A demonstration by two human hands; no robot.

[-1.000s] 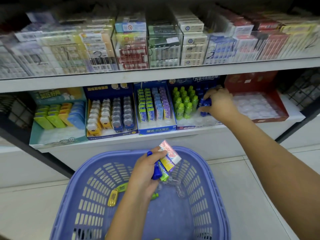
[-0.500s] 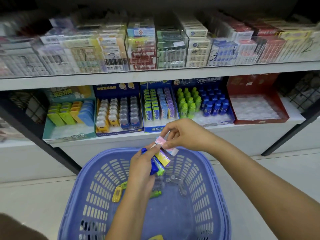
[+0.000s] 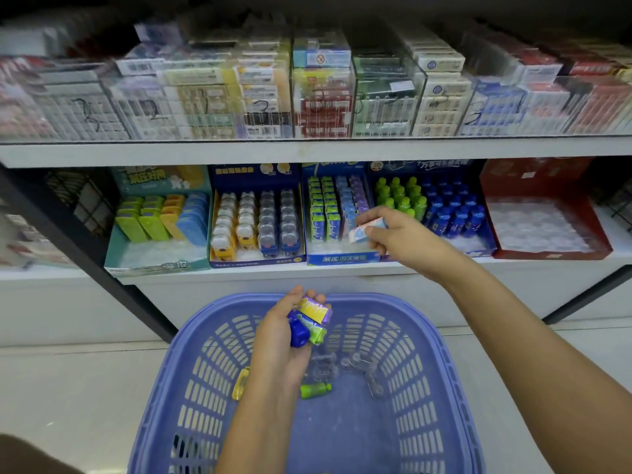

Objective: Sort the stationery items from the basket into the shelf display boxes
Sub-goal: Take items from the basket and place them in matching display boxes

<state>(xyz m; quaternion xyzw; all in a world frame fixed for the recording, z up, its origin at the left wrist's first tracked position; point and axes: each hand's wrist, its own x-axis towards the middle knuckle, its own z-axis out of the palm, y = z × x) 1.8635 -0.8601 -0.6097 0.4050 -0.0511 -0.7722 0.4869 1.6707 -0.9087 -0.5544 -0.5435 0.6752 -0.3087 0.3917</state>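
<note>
Purple plastic basket (image 3: 444,340) below a shelf (image 3: 239,277) of display boxes.
Over the basket your left hand (image 3: 284,340) curls round a blue bottle (image 3: 297,332) and two bright packets (image 3: 316,311); further right, your right hand (image 3: 398,236) pinches a pink-and-blue packet (image 3: 366,229) just in front of the blue display box (image 3: 342,258) of packets on the shelf.

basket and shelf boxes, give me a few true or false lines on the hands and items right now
1. The right hand pinches a pink pack at the shelf boxes. True.
2. The left hand holds nothing. False: it grips a blue bottle and coloured packs above the basket.
3. A green bottle lies in the basket. True.
4. The red box is full of blue bottles. False: it shows only a clear tray.
</note>
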